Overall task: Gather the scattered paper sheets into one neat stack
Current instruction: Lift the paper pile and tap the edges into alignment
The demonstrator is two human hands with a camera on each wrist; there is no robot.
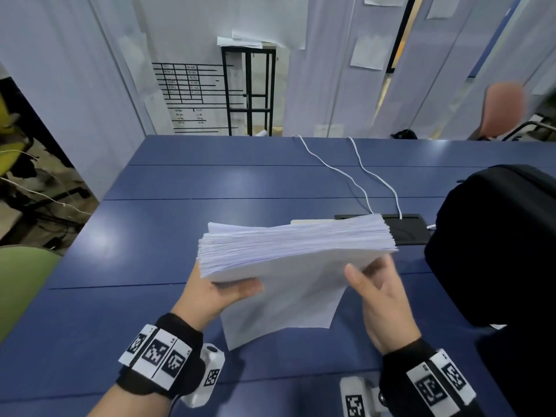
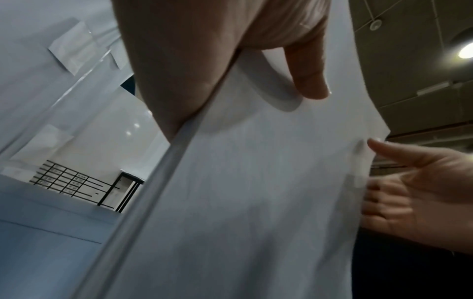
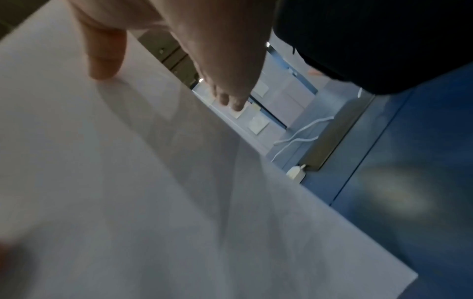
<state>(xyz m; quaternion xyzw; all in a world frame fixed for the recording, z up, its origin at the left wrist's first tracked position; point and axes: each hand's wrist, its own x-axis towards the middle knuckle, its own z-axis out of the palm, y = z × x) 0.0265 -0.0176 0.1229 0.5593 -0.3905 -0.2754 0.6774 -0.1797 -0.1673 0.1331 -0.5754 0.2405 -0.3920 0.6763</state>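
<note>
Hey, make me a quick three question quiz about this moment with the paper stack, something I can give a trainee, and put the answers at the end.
1. True or false: the thick stack of white paper sheets lies flat on the blue table.
2. Which hand grips the stack's side edge, thumb on the near face?
A. left hand
B. right hand
C. neither
3. Fill in: the bulky object at the table's right edge is a ____ backpack.

Key
1. False: it is held up on edge, tilted, both hands on it.
2. A. The right hand's thumb and fingers look fairly straight against the opposite side.
3. black
</note>
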